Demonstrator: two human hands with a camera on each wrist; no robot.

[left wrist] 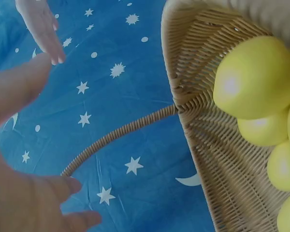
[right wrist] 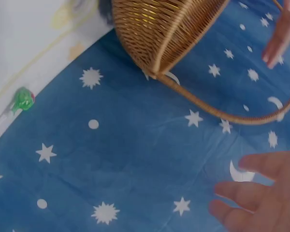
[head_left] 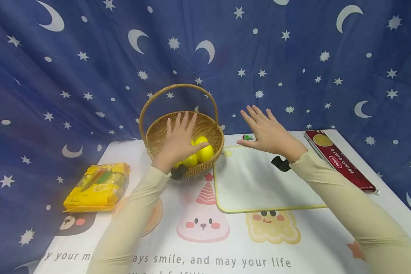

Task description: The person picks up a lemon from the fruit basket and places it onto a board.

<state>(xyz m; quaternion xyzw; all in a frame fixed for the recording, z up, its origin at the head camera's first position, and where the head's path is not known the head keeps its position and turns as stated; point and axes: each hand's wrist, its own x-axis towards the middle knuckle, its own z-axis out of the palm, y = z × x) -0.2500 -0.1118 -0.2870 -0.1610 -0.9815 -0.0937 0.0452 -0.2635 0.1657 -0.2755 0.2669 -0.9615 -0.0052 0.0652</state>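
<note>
A wicker basket [head_left: 205, 129] with a tall arched handle [head_left: 178, 86] stands at the back of the table, holding several yellow lemons [head_left: 205, 153]. In front of its opening, as the head view shows, my left hand [head_left: 180, 142] is raised with fingers spread, gripping nothing. The left wrist view has the lemons [left wrist: 256, 77] close by, to the right of that hand [left wrist: 24, 193]. My right hand [head_left: 268, 133] is held up over the far part of a white board [head_left: 260, 182], fingers extended and nothing in them. Whether the left hand touches the basket I cannot tell.
A yellow snack bag [head_left: 97, 186] lies at the left. A long dark red package [head_left: 339, 160] lies along the right side. Behind the board is a small green and red item [head_left: 248, 137]. A blue star-and-moon curtain [head_left: 260, 68] rises behind the table.
</note>
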